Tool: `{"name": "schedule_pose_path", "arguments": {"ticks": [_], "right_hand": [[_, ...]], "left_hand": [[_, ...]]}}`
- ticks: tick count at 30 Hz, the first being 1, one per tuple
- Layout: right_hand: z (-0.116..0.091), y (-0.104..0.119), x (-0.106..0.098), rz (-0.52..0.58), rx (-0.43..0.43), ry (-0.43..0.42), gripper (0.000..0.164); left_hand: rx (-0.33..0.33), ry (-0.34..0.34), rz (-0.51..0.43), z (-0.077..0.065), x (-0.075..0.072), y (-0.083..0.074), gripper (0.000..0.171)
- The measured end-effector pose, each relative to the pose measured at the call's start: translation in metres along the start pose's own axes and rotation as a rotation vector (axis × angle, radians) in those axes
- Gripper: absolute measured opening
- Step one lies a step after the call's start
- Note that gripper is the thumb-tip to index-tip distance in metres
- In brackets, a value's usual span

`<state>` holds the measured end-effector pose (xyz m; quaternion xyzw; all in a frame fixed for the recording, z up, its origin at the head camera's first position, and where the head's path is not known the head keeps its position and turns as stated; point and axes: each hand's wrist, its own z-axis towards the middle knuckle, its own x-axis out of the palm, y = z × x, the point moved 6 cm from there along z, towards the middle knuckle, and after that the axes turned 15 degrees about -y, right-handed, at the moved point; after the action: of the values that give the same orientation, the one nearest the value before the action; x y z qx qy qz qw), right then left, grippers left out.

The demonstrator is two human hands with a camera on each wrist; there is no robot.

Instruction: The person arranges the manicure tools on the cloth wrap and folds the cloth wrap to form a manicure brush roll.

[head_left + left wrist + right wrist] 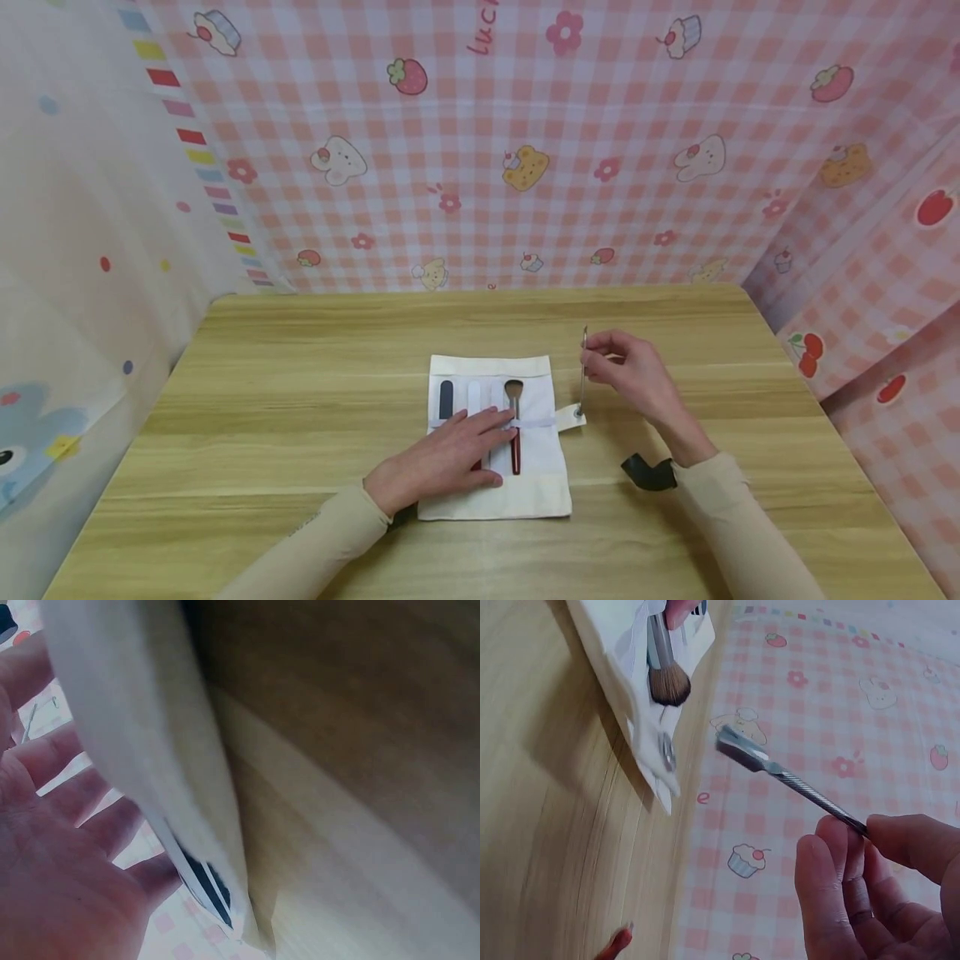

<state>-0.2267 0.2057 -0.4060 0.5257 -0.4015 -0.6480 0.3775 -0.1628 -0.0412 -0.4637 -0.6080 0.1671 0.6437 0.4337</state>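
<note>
On the table lies an open white cloth tool pouch (542, 492), a pale elastic band (536, 422) running across it. Under the band sit a makeup brush (514, 389) with a dark red handle, a black nail file (446, 400) and a whitish strip (474, 396). My left hand (442, 454) rests over these tools with its fingers extended, covering their lower parts. My right hand (633, 375) pinches a metal cuticle pusher (814, 793) between thumb and fingers. Held nearly upright in the head view, its lower end overlaps the pouch's snap tab (567, 419).
The wood-grain table (300, 400) extends to both sides of the pouch. A pink checked cloth (480, 233) hangs behind it, with more patterned cloth at left and right. A black wrist mount (648, 473) juts out from my right wrist.
</note>
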Motion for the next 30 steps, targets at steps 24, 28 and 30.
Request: {"name": "schedule_pose_path", "arguments": {"ticks": [24,28,30], "right_hand": [[0.010,0.005,0.035,0.152,0.026,-0.014,0.028],[0.013,0.002,0.041,0.166,0.032,-0.013,0.030],[0.014,0.001,0.045,0.163,0.035,-0.008,0.030]], "left_hand": [[-0.005,0.016,-0.002,0.000,0.001,0.003,0.067],[-0.007,0.022,-0.008,-0.001,0.000,0.003,0.067],[-0.009,0.024,-0.009,-0.001,0.000,0.003,0.067]]}}
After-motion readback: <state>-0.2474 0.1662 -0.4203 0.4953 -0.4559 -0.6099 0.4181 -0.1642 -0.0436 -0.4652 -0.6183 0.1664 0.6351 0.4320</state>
